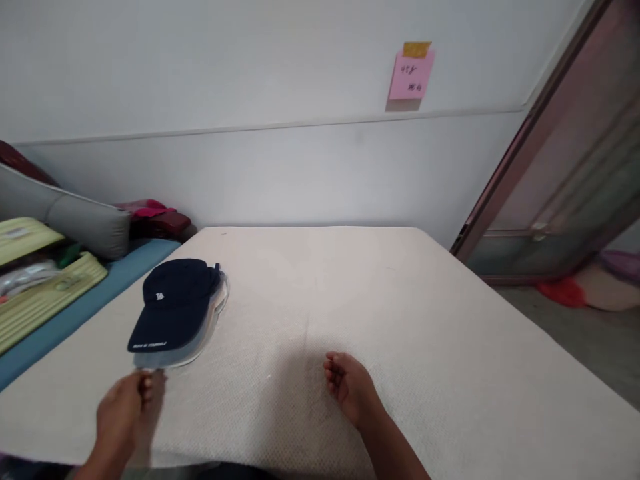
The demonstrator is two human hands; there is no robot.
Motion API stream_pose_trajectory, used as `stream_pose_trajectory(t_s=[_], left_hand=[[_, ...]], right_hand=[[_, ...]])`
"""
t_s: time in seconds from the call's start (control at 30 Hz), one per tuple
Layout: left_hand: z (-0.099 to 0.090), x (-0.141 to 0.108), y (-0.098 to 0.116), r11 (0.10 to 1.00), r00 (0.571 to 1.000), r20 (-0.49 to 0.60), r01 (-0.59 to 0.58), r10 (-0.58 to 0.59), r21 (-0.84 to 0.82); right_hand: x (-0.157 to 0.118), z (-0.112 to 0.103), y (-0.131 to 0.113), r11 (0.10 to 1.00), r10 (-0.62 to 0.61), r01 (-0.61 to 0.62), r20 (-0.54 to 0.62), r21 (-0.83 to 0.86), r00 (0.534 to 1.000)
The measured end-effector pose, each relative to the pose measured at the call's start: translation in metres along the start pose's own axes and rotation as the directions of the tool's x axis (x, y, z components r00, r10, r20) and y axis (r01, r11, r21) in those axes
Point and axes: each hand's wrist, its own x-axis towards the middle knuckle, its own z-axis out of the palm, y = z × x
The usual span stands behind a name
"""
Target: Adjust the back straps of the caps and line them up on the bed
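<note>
A navy baseball cap (176,303) with a small white emblem and white lettering on its brim lies on the cream cloth-covered table (320,280), left of the middle. Under it shows the edge of at least one paler cap (197,343), light blue to white, mostly hidden. Just below the brims is my left hand (120,410), its fingers curled in and nothing visible in them. My right hand (353,387) is over the cloth right of the middle, well apart from the caps. Its fingers are loosely curled closed, with no object seen in them.
At the left, a yellow-green case (55,283) with things inside and a grey cushion (75,210) sit by a blue surface (145,257). A pink note (411,75) is taped to the white wall behind. A framed door (550,180) stands at the right.
</note>
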Motion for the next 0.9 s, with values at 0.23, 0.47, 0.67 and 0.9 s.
stream_pose_trajectory(t_s=[0.23, 0.47, 0.67, 0.9], left_hand=[[0.078, -0.117, -0.017, 1.0, 0.786, 0.618, -0.01, -0.003, 0.017], [0.136, -0.149, -0.003, 0.881, 0.669, 0.657, -0.473, 0.349, 0.014], [0.136, -0.15, -0.003, 0.96, 0.771, 0.58, -0.268, 0.263, -0.08], [0.128, -0.152, 0.032, 0.988, 0.778, 0.62, 0.001, 0.096, -0.155]], right_hand=[[-0.003, -0.005, 0.015, 0.993, -0.107, 0.109, 0.039, -0.043, 0.993], [-0.009, -0.006, 0.023, 0.991, -0.119, 0.12, 0.031, -0.063, 0.992], [-0.012, -0.006, 0.026, 0.992, -0.108, 0.11, 0.035, -0.058, 0.994], [-0.027, -0.002, -0.008, 0.998, -0.057, 0.057, 0.079, 0.007, 0.995]])
